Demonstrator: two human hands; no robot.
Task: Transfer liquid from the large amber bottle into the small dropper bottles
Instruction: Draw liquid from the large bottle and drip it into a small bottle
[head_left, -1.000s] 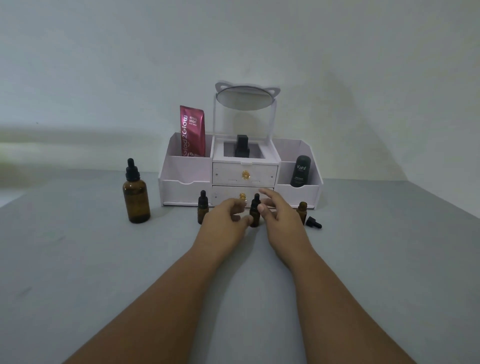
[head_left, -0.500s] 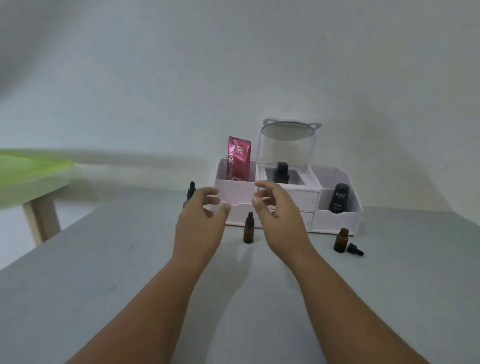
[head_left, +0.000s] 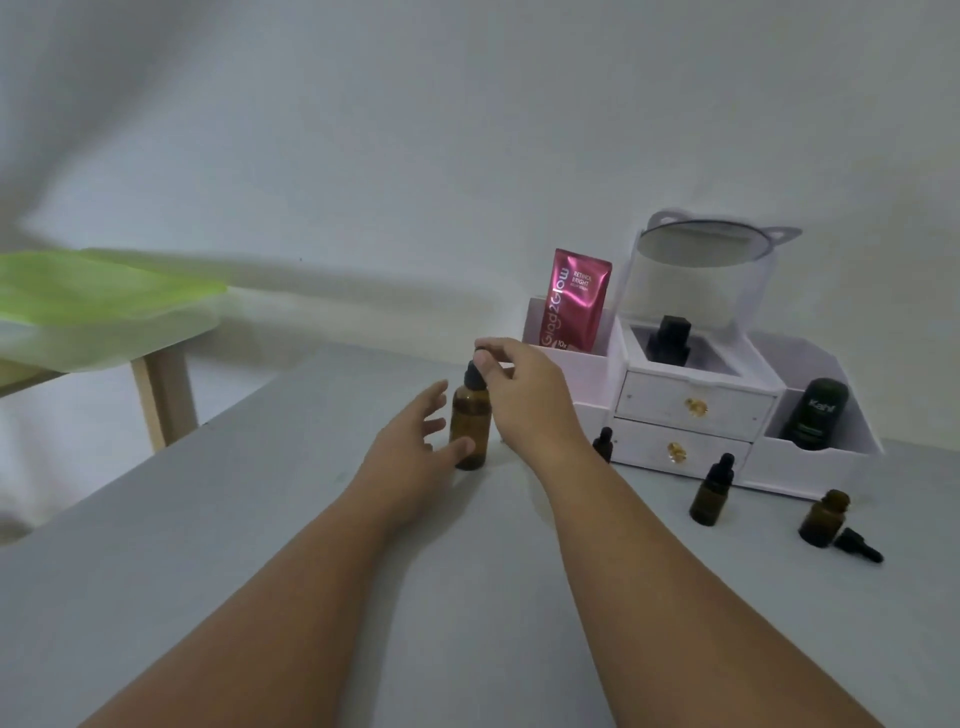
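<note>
Hands are both on the job at the left part of the tabletop (head_left: 208, 571). Going left to right: the left hand (head_left: 410, 447) is spread wide, its thumb just about touching the lower glass, with no fingers wrapped round it. Between the two hands the large amber bottle (head_left: 471, 423) stands upright, a bit left of the white organizer (head_left: 649, 395). Over its top, the right hand (head_left: 524, 400) pinches the black dropper cap (head_left: 474, 378) with its fingertips.

Handling-wise, my guess is it's glass, so stiff, smooth, kinda slippery, and it'll crack if it goes over. It looks tall for its base, so twisting the cap unbraced could tip it. I'd wrap the left hand round the mid body and turn the hard collar, not the rubber bulb, which would probably just squish. I can't tell how full it is, so no idea on weight.

Further right are the small dropper bottles. There's a capped one (head_left: 710, 493), then an open one (head_left: 823, 522) with its loose dropper (head_left: 857, 545) lying just beside it.
</note>
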